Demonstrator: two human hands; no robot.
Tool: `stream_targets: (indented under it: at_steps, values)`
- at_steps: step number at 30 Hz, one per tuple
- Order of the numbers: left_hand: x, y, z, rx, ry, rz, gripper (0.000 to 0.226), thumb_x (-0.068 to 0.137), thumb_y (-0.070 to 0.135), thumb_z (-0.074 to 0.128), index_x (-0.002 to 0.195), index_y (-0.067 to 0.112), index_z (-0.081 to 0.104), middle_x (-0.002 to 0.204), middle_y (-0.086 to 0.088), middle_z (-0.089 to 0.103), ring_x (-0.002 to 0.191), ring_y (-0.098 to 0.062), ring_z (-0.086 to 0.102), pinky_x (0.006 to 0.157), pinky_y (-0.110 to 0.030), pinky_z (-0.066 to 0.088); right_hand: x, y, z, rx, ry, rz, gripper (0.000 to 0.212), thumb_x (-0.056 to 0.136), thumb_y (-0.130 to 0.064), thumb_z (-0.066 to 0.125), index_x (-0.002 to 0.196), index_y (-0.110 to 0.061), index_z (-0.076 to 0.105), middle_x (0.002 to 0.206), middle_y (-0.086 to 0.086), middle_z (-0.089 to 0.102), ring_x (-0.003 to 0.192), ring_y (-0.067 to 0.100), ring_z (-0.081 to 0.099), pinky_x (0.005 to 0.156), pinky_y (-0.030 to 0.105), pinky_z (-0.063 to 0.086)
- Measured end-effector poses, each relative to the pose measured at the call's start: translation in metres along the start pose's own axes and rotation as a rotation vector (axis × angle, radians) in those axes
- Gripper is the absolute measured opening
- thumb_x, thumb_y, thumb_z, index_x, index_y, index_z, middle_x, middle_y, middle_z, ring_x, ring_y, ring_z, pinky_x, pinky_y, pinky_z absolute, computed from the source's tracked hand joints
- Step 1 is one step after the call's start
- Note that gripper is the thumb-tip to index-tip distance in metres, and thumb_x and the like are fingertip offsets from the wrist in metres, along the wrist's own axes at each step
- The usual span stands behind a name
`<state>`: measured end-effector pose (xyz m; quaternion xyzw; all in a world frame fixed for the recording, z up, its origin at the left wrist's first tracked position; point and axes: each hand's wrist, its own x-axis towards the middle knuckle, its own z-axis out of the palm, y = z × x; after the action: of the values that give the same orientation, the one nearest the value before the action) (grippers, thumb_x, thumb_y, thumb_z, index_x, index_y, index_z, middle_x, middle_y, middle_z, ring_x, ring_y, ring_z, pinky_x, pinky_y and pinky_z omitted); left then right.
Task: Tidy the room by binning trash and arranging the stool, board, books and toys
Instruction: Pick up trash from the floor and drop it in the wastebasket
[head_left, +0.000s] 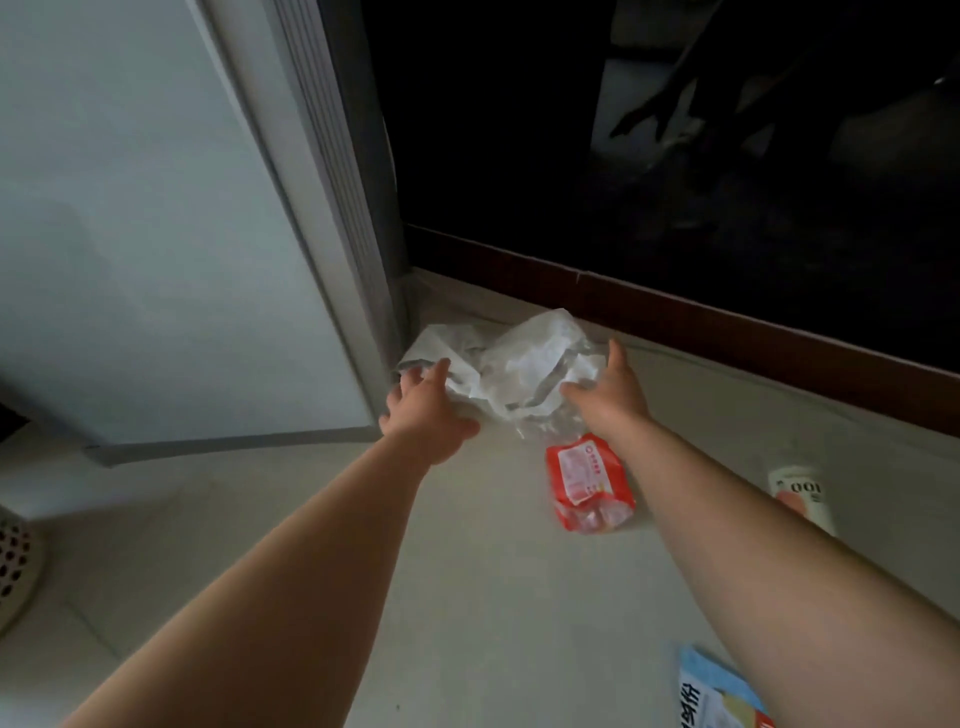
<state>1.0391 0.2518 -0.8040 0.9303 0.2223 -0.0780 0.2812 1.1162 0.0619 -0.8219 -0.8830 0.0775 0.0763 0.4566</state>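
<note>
On the floor beside the white cabinet, both hands are flanking the crumpled plastic bag: left hand and right hand, grips spread, are touching its edges; red wrapper is lying nearby.

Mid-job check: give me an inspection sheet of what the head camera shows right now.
Surface: pale floor, dimly lit.
Job's things: crumpled white plastic bag in the corner by the white panel; red packet just in front of it.
Clutter: white packet marked 100 at right; blue printed item at the bottom edge; perforated white object at left.
Grips: left hand and right hand both on the bag, fingers spread; no closed grip yet.
Cables: thin pale line on the floor along the skirting, possibly a cable.
Surroundings: dark area above, details unreadable.
</note>
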Motion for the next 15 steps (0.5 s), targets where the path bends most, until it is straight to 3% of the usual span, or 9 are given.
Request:
stream_targets:
  at_steps: [2,4,8,10,12,14,15]
  values:
    - [0.015,-0.001,0.005,0.034,-0.001,0.019,0.104,0.076,0.034,0.077,0.151,0.040,0.004,0.161,-0.001,-0.001,0.147,-0.031,0.002,0.117,-0.056,0.016,0.011,0.003,0.011,0.036,0.038,0.019,0.053,0.088,-0.012,0.055,0.138,-0.025,0.042,0.127,0.004,0.057,0.108,0.026,0.060,0.079,0.026,0.050]
    - [0.028,0.001,0.011,0.071,-0.011,0.045,0.116,0.072,0.036,0.080,0.149,0.045,-0.007,0.161,0.000,-0.015,0.148,-0.029,-0.011,0.117,-0.059,0.007,0.016,0.006,0.018,0.042,0.042,0.006,0.030,0.091,-0.007,0.046,0.111,-0.022,0.064,0.107,0.003,0.064,0.092,0.022,0.061,0.066,0.021,0.045]
    - [0.045,0.010,0.025,0.139,-0.089,0.128,0.135,0.061,0.042,0.086,0.143,0.051,-0.021,0.157,-0.004,-0.027,0.146,-0.033,-0.020,0.113,-0.066,0.005,0.012,0.012,0.018,-0.037,-0.058,0.002,0.024,0.093,-0.004,0.048,0.106,-0.010,0.067,0.101,-0.001,0.058,0.086,0.016,0.054,0.057,0.018,0.041]
    - [0.048,0.014,0.035,0.142,-0.156,0.207,0.139,0.058,0.043,0.088,0.140,0.053,-0.023,0.155,-0.003,-0.034,0.144,-0.034,-0.025,0.111,-0.070,0.004,0.010,0.015,0.017,-0.021,-0.124,0.012,0.016,0.092,-0.005,0.053,0.099,-0.007,0.067,0.106,-0.001,0.057,0.088,0.015,0.054,0.062,0.015,0.044]
    - [0.048,0.017,0.047,0.155,-0.221,0.294,0.140,0.056,0.045,0.088,0.140,0.055,-0.023,0.152,0.000,-0.039,0.141,-0.033,-0.030,0.109,-0.071,0.002,0.007,0.016,0.019,0.121,-0.188,0.084,0.017,0.093,-0.004,0.052,0.096,-0.007,0.069,0.105,0.010,0.066,0.084,0.019,0.056,0.072,0.025,0.046]
    - [0.045,0.018,0.058,0.125,-0.281,0.340,0.137,0.054,0.045,0.089,0.141,0.056,-0.017,0.153,0.002,-0.037,0.142,-0.032,-0.029,0.110,-0.070,0.005,0.004,0.016,0.020,0.325,-0.223,0.164,0.025,0.093,0.001,0.048,0.086,-0.012,0.068,0.091,0.015,0.067,0.075,0.023,0.059,0.070,0.033,0.048]
    - [0.043,0.017,0.063,0.084,-0.296,0.345,0.133,0.053,0.044,0.090,0.142,0.056,-0.009,0.155,0.004,-0.032,0.144,-0.032,-0.025,0.111,-0.069,0.011,0.002,0.015,0.020,0.414,-0.227,0.177,0.028,0.091,0.004,0.047,0.082,-0.012,0.066,0.083,0.014,0.066,0.069,0.023,0.060,0.066,0.030,0.049]
